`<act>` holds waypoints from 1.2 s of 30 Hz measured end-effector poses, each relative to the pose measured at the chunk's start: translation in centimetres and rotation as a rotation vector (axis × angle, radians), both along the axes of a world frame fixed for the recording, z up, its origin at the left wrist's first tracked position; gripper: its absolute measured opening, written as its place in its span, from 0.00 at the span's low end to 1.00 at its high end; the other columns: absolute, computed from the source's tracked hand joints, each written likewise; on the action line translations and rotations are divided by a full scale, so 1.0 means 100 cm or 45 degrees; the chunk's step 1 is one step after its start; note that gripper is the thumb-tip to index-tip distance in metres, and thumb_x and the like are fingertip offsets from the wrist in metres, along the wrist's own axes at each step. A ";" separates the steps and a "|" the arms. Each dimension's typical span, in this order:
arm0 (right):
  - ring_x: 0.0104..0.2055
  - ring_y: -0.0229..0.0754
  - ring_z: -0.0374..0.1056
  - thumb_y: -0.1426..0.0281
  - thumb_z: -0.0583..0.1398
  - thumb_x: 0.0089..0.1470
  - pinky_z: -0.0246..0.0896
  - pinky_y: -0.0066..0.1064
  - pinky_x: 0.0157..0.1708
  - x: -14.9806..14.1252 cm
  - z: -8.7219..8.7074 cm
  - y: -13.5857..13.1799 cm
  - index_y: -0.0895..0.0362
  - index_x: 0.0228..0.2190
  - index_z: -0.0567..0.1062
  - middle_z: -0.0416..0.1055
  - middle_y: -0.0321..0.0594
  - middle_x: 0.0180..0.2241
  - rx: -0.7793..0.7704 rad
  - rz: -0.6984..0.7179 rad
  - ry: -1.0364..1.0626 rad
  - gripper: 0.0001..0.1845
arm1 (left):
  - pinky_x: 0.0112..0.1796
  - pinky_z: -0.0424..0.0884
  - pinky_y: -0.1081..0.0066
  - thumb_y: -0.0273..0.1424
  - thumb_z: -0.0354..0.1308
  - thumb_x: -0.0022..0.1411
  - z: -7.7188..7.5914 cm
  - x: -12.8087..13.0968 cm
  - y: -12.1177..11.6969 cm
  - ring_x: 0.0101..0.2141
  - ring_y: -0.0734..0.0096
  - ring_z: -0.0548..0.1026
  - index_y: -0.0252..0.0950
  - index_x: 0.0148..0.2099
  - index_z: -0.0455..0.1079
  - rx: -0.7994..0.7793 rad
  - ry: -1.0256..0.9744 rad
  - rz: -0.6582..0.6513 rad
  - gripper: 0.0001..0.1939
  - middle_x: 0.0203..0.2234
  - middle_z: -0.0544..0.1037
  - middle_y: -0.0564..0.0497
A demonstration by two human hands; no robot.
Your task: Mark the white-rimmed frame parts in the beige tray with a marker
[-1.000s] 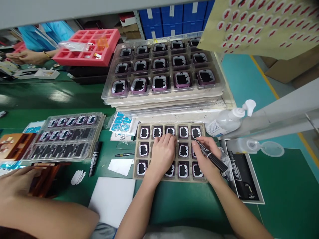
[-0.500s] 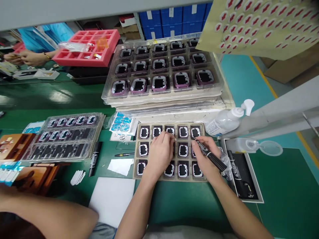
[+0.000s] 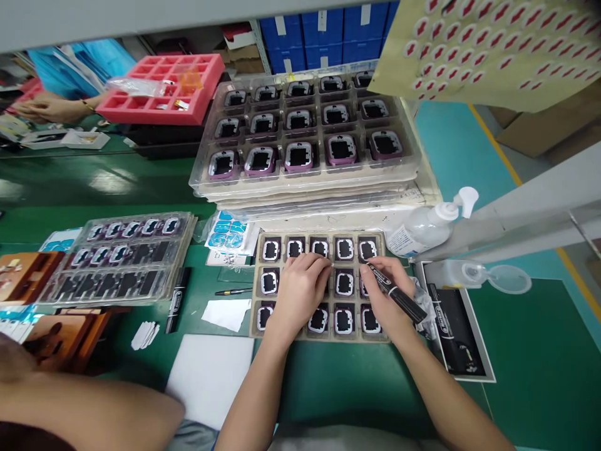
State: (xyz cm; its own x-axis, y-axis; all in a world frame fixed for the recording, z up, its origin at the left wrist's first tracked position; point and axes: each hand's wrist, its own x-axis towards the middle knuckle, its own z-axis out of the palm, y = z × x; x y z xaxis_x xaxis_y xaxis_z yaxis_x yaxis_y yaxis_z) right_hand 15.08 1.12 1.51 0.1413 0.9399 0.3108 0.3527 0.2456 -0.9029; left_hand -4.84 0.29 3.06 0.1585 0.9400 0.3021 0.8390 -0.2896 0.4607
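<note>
A tan tray (image 3: pixel 257 285) of several black square parts with white rims lies on the green bench in front of me. My left hand (image 3: pixel 300 291) rests palm down on the tray's middle, fingers curled over the parts in the second and third columns. My right hand (image 3: pixel 387 294) grips a black marker pen (image 3: pixel 394 293), its tip pointing up-left beside the top-right part (image 3: pixel 367 250). A crumpled cloth (image 3: pixel 422 304) sits under my right hand's outer edge.
A stack of clear trays (image 3: pixel 305 134) with purple-rimmed parts stands behind. A pump bottle (image 3: pixel 429 225) lies at right, a second marker (image 3: pixel 176 300) and filled trays (image 3: pixel 122 260) at left. A co-worker's arm (image 3: pixel 84 407) crosses the lower left. A pink foam tray (image 3: pixel 164 88) sits far back.
My left hand has slid slightly down and left over the tray. The co-worker's hand at lower left has drawn back from the brown fixture. My right hand has barely moved.
</note>
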 end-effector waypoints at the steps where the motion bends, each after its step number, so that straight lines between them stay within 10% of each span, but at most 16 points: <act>1: 0.36 0.40 0.75 0.60 0.67 0.64 0.72 0.30 0.35 0.000 0.000 0.000 0.52 0.42 0.78 0.78 0.37 0.36 0.001 0.000 0.001 0.10 | 0.45 0.69 0.61 0.28 0.56 0.76 -0.001 0.000 0.000 0.45 0.61 0.80 0.38 0.48 0.77 0.009 -0.011 0.002 0.07 0.44 0.84 0.47; 36: 0.37 0.41 0.75 0.58 0.65 0.65 0.71 0.32 0.40 -0.004 -0.001 -0.001 0.52 0.42 0.77 0.77 0.37 0.36 -0.028 0.018 0.029 0.11 | 0.43 0.73 0.64 0.31 0.56 0.76 -0.002 -0.003 -0.001 0.42 0.63 0.77 0.37 0.48 0.80 0.161 -0.166 0.056 0.10 0.41 0.78 0.45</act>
